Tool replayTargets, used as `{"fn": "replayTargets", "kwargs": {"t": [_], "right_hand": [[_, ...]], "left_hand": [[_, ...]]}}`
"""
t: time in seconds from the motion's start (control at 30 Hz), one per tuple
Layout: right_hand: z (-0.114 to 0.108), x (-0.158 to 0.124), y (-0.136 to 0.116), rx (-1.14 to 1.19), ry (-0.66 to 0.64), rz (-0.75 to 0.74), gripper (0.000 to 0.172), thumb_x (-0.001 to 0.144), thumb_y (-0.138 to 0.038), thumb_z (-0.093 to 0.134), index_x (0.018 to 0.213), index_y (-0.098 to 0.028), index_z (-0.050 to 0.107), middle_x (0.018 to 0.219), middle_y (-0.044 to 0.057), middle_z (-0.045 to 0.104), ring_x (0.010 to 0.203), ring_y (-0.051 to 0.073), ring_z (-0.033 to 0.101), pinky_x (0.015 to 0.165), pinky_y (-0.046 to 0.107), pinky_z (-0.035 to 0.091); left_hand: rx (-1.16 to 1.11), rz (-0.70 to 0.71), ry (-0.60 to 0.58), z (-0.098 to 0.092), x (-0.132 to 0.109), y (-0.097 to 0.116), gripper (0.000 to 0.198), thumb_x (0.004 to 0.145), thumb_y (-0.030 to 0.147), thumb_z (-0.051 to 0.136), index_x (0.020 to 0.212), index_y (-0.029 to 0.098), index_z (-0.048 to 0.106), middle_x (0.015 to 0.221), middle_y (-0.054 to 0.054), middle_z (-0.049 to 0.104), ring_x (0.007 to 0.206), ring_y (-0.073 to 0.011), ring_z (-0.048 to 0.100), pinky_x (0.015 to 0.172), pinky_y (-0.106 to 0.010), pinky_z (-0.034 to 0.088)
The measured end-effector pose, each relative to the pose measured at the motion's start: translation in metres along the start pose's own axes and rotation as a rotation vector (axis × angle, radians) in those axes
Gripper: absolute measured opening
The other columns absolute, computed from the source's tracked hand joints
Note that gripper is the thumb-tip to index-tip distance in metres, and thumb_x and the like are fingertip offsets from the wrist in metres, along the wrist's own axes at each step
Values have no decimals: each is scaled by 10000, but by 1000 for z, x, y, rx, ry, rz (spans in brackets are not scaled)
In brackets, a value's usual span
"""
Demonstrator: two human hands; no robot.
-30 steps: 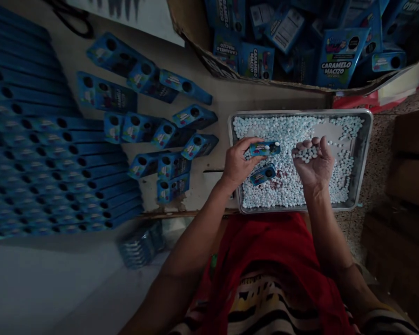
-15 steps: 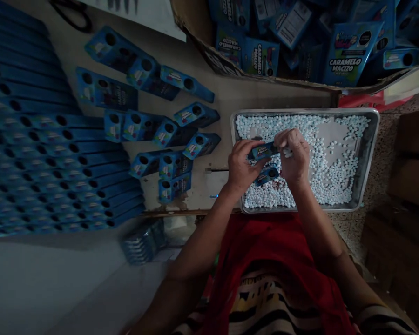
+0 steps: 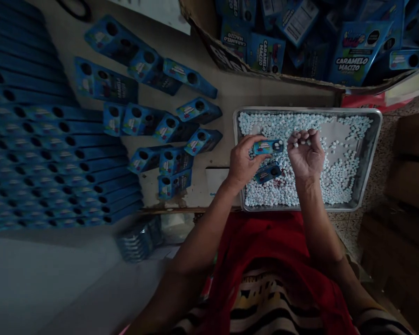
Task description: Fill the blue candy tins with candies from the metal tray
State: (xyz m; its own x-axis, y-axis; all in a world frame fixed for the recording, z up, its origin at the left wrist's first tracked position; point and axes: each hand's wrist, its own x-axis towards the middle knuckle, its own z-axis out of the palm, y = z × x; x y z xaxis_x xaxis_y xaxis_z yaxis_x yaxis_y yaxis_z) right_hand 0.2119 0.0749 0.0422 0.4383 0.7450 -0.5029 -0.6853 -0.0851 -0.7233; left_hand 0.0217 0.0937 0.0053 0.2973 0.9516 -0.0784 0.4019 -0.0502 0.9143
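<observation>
Small blue candy box [image 3: 268, 147] was clamped in the grip of the left hand [image 3: 242, 163], held level just above the white candies [image 3: 335, 179] in the metal tray [image 3: 374, 139]. The right hand [image 3: 305, 156] lay palm up just beside it, its grip curled loosely on a few of those candies. A second box [image 3: 268, 172] lay on the candies below the first. Open blue boxes [image 3: 174, 163] lay on the tabletop [image 3: 237, 93] beside the tray.

Pale blue-white candies [image 3: 321, 174] fill a silver tray [image 3: 372, 158]; the small boxes [image 3: 167, 160] are bright blue.
</observation>
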Motion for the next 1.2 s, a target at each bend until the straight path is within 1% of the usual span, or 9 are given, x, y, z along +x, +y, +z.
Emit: {"fn": "replayTargets", "kwargs": {"t": [0.1, 0.3, 0.47, 0.63, 0.8, 0.87, 1.03, 1.1, 1.2], "right_hand": [[-36, 1, -6, -420, 7, -17, 375, 988, -624, 692, 869, -268, 702, 868, 13, 685, 914, 204, 668, 902, 378, 582], [-87, 3, -19, -1514, -80, -483, 409, 996, -645, 692, 996, -250, 799, 1175, 132, 765, 1209, 346, 676, 1167, 592, 465], [-67, 49, 3, -1824, -207, -673, 544, 1067, -650, 569, 1392, -242, 724, 1485, 197, 636, 1431, 409, 543, 1210, 664, 419], [-47, 61, 39, -1967, -218, -614, 830, 998, -732, 633, 1630, -200, 560, 1698, 259, 442, 1574, 495, 376, 1250, 702, 329], [-54, 51, 47, -1896, -422, -469, 557, 1000, -603, 675, 1377, -197, 738, 1483, 242, 649, 1407, 442, 564, 1174, 616, 445], [-57, 51, 42, -1748, -396, -377, 409, 947, -523, 729, 1192, -200, 783, 1333, 206, 737, 1279, 392, 651, 1105, 545, 513], [-62, 46, 18, -883, -122, 73, 415, 811, -634, 755, 944, -246, 694, 961, 52, 767, 816, 211, 687, 673, 322, 555], [-56, 36, 6, -529, -152, 197, 424, 816, -665, 732, 905, -259, 649, 897, 17, 736, 716, 168, 645, 572, 279, 505], [-30, 16, -7, -223, -258, 177, 440, 851, -687, 733, 830, -274, 583, 823, 0, 681, 682, 161, 625, 537, 288, 509]], "left_hand": [[-212, -98, -48, 4, -1, -15, 458, 953, 541, 817, 1270, 233, 695, 1327, -100, 780, 1218, -259, 764, 1060, -386, 613], [-302, -52, -59, 0, -2, -21, 562, 947, 666, 792, 1301, 249, 661, 1404, -124, 757, 1343, -277, 729, 1145, -422, 595], [-262, -37, 53, -24, -14, -21, 489, 990, 633, 757, 1299, 265, 664, 1404, -120, 762, 1367, -277, 726, 1189, -462, 584], [-324, -37, 131, -44, -33, -25, 452, 995, 606, 758, 1306, 295, 651, 1439, -101, 757, 1411, -273, 710, 1223, -494, 572], [-378, -62, 166, -35, -36, -22, 506, 934, 630, 814, 1256, 276, 651, 1405, -117, 771, 1439, -281, 691, 1265, -509, 529], [-412, -59, 142, -25, -34, -21, 508, 922, 625, 826, 1238, 266, 657, 1398, -128, 772, 1430, -287, 697, 1242, -498, 547], [-291, -104, 179, -4, -31, -21, 540, 914, 621, 837, 1257, 235, 677, 1321, -118, 779, 1260, -261, 761, 1131, -422, 604], [-191, -114, 190, -1, -29, -18, 528, 922, 609, 838, 1258, 227, 694, 1267, -103, 780, 1172, -249, 770, 1064, -389, 620], [-65, -84, 156, 0, -24, -8, 484, 943, 585, 834, 1254, 233, 714, 1238, -93, 769, 1155, -256, 757, 1043, -385, 614]]}}
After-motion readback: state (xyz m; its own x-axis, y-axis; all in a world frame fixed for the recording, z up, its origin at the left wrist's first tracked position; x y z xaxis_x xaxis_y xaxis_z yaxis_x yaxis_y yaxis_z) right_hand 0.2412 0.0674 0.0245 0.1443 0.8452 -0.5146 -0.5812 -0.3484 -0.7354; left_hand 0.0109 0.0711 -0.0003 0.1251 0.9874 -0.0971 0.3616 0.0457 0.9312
